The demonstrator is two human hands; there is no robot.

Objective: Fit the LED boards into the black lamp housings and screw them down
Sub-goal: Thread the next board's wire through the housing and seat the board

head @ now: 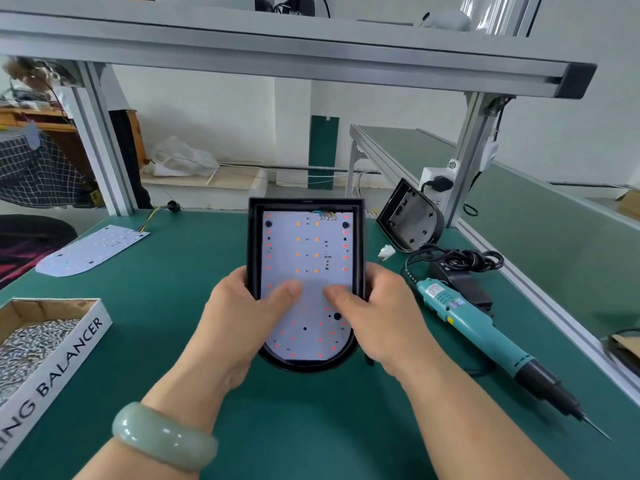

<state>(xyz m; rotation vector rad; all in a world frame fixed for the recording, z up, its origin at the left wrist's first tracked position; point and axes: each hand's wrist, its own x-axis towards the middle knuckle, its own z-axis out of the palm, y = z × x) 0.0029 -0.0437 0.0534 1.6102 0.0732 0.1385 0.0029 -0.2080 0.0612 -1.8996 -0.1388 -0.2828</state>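
You've got the black lamp housing (306, 203) dead centre on the green bench (173, 323), flat end away from you and rounded end toward you. The LED board (308, 244) is sitting inside it, wires at the far end.

Your left hand (235, 317) is wrapped round the left wall of the housing and your right hand (381, 317) round the right wall, so both are gripping it. Both thumbs (284, 292) are laid over the rim and pressing down on the middle of the board. Can't see your other fingers, they're tucked behind the sides.

A spare board (91, 249) lies flat at the far left with its wires trailing off the far end. A second housing (410, 220) is propped up tilted at the far right, open side facing you. The teal screwdriver (485, 337) lies on the bench just right of your right hand, bit pointing to the near right corner. The cardboard box (69, 351) of screws (31, 344) sits at the near left. There's a pale green bangle (162, 438) on your left wrist.
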